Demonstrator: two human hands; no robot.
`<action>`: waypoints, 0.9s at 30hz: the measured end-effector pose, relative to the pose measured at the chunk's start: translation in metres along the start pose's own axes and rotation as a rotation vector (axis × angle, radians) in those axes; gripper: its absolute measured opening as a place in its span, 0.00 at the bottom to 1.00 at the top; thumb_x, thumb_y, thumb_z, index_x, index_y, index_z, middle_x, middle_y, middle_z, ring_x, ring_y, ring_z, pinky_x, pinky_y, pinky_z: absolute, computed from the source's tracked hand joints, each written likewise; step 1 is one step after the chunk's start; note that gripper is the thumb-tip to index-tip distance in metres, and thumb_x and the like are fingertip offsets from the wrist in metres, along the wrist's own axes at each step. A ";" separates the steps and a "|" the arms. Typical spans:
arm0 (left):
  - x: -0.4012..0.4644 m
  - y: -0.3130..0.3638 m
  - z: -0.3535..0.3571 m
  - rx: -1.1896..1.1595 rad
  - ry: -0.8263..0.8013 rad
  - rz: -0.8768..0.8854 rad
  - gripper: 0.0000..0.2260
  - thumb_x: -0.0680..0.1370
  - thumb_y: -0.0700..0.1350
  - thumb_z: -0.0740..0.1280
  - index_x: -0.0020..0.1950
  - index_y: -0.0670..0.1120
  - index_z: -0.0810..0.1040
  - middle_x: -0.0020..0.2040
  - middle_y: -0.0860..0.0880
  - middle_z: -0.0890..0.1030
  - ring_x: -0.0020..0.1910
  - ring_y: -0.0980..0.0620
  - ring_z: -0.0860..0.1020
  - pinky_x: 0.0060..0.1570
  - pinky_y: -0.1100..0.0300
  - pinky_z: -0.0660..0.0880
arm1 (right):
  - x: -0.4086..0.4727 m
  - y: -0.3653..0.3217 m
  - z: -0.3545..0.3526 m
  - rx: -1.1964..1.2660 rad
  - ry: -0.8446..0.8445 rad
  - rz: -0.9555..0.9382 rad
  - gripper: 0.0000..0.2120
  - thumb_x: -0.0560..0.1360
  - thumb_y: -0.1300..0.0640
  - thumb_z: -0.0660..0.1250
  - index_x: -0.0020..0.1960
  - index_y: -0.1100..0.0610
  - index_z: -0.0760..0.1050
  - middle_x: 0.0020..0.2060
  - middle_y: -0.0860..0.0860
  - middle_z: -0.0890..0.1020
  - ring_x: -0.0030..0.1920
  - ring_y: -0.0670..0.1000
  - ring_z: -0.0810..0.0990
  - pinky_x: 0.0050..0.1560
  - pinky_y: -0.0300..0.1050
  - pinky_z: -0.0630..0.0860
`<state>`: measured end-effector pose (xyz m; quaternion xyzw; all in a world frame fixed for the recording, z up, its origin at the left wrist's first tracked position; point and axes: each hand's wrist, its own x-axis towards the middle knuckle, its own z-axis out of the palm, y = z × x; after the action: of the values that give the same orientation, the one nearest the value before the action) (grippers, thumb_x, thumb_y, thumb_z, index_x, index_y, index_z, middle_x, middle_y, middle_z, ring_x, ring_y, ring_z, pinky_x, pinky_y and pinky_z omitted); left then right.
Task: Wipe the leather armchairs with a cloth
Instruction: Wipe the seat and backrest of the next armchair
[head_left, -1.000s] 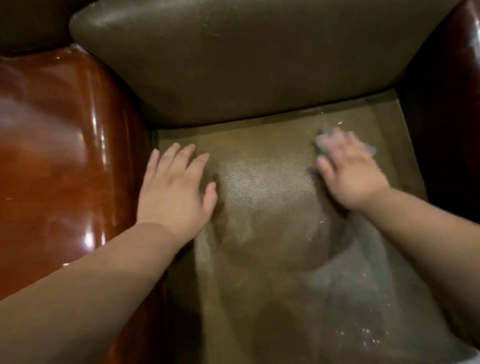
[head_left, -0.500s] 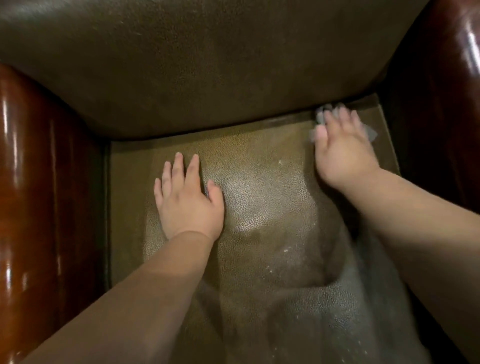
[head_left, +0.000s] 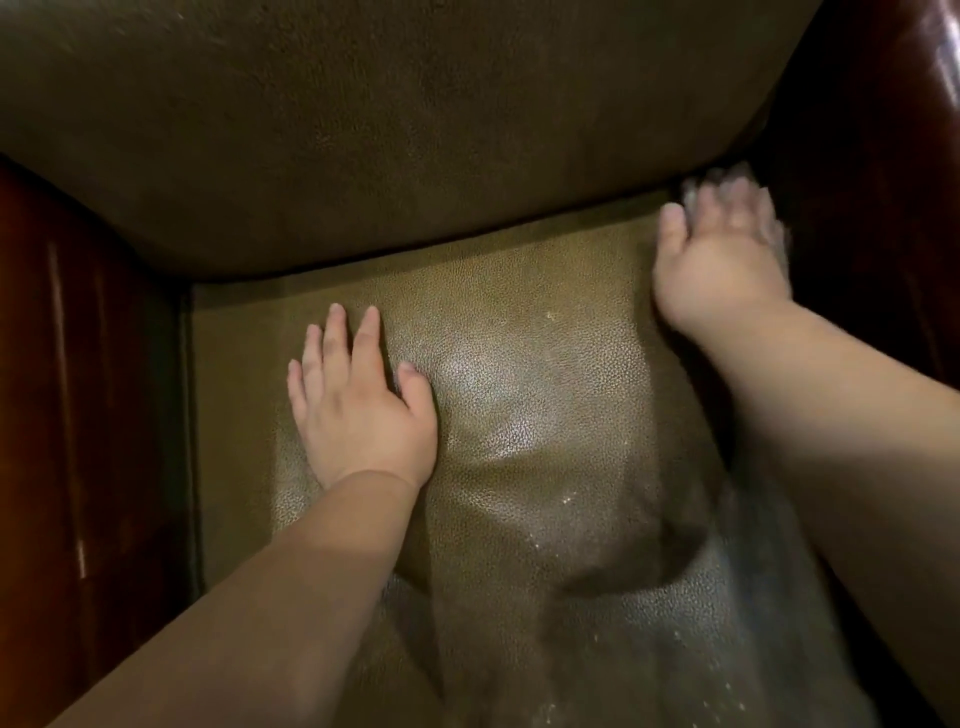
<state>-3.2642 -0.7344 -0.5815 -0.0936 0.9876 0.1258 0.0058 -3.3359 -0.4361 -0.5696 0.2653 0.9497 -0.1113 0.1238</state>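
We're down in the seat (head_left: 519, 415) of the armchair, and our right hand (head_left: 719, 265) is jammed into the far right corner, where the seat meets the backrest (head_left: 415, 130) and the dark glossy armrest (head_left: 862, 182). The cloth (head_left: 696, 182) is tucked under that hand, only a pale grey edge peeking out past the fingertips and along the outer side; it's blurred, so we can't tell whether the fingers lie flat on it or curl round it. Our left hand (head_left: 361, 405) sits flat on the seat just left of centre, fingers straight and close together, thumb out, holding nothing and, we reckon, bracing us as we lean in. The other armrest (head_left: 78, 389) runs down the left side. The leather shines wet through the middle and toward the front, with pale flecks scattered near the front edge. We judge we're mid-wipe on the seat, working the back seam. Next looks like a drag of the cloth leftward along that seam or back toward us, keeping steady pressure, and the left hand will have to lift clear for its patch to be wiped.
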 end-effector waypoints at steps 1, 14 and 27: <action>0.001 -0.001 0.000 0.000 0.000 -0.003 0.29 0.79 0.55 0.57 0.81 0.51 0.69 0.83 0.46 0.65 0.83 0.44 0.59 0.82 0.42 0.51 | -0.010 -0.017 0.003 0.016 -0.036 -0.002 0.37 0.83 0.37 0.40 0.80 0.60 0.62 0.80 0.64 0.60 0.81 0.65 0.55 0.81 0.62 0.50; 0.010 0.006 -0.022 0.027 -0.198 -0.079 0.32 0.77 0.56 0.54 0.83 0.54 0.64 0.85 0.47 0.58 0.85 0.43 0.52 0.83 0.40 0.47 | -0.010 0.001 0.006 0.027 -0.014 -0.038 0.37 0.82 0.37 0.45 0.83 0.59 0.55 0.83 0.62 0.54 0.83 0.62 0.49 0.82 0.56 0.45; -0.001 0.067 0.023 0.106 -0.055 -0.163 0.34 0.76 0.61 0.53 0.84 0.57 0.61 0.86 0.49 0.57 0.84 0.39 0.51 0.82 0.37 0.42 | 0.029 -0.014 0.005 0.052 0.031 0.128 0.40 0.83 0.34 0.45 0.82 0.65 0.57 0.82 0.65 0.54 0.82 0.63 0.51 0.81 0.59 0.46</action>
<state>-3.2761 -0.6646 -0.5874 -0.1697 0.9815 0.0750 0.0480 -3.3663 -0.4357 -0.5803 0.3304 0.9294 -0.1236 0.1088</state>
